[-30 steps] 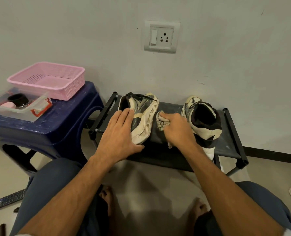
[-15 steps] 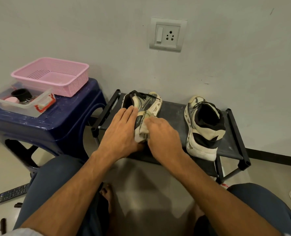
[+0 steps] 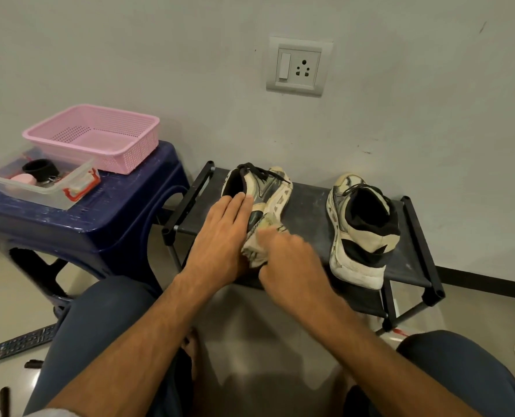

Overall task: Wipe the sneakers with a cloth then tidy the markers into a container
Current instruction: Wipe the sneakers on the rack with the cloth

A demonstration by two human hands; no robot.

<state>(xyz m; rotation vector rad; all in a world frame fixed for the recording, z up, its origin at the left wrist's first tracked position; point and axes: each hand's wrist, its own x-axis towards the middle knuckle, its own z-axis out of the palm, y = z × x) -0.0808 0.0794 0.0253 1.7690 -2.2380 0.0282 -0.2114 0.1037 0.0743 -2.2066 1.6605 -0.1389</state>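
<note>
Right hand (image 3: 292,266) — blurred — clutches the cloth (image 3: 257,251) against the sneaker (image 3: 268,191), its near end hidden under the flat left hand (image 3: 220,239).

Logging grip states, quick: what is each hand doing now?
Left hand: open, flat on the left sneaker.
Right hand: holding the cloth.

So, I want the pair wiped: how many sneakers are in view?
2. The left sneaker lies on its side on the rack, under the left hand and cloth; the right sneaker stands further right, untouched. More could sit hidden underneath.
</note>
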